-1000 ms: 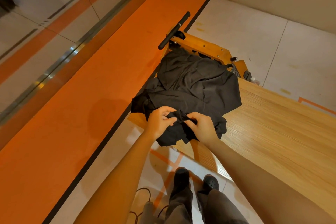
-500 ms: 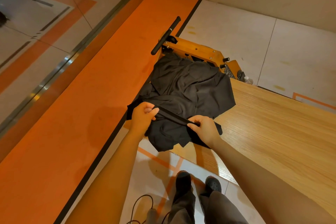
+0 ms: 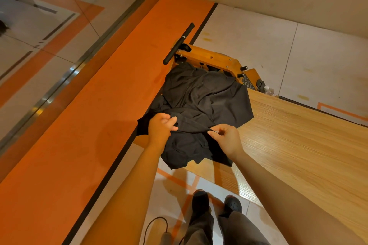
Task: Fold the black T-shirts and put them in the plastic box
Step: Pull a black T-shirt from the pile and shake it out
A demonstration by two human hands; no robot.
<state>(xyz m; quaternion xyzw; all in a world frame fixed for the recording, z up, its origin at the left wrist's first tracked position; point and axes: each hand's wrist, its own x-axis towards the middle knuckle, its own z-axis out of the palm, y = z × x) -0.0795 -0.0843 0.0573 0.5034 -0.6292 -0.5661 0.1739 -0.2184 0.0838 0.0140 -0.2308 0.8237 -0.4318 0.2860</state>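
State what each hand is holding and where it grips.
Both hold the same black T-shirt on the wooden table: the left hand and the right hand each pinch a stretched fold of fabric near the pile's front.

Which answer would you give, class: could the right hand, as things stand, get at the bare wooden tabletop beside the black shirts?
Probably yes. The right hand pinches the black shirts at the table's near corner, and the bare wooden tabletop begins just to its right with nothing lying between. It would have to let go first.

One heap of black T-shirts (image 3: 201,101) lies on one wooden bench (image 3: 298,145); the number of shirts cannot be told. Two hands, the left hand (image 3: 160,129) and the right hand (image 3: 227,137), and two shoes (image 3: 216,201) show.
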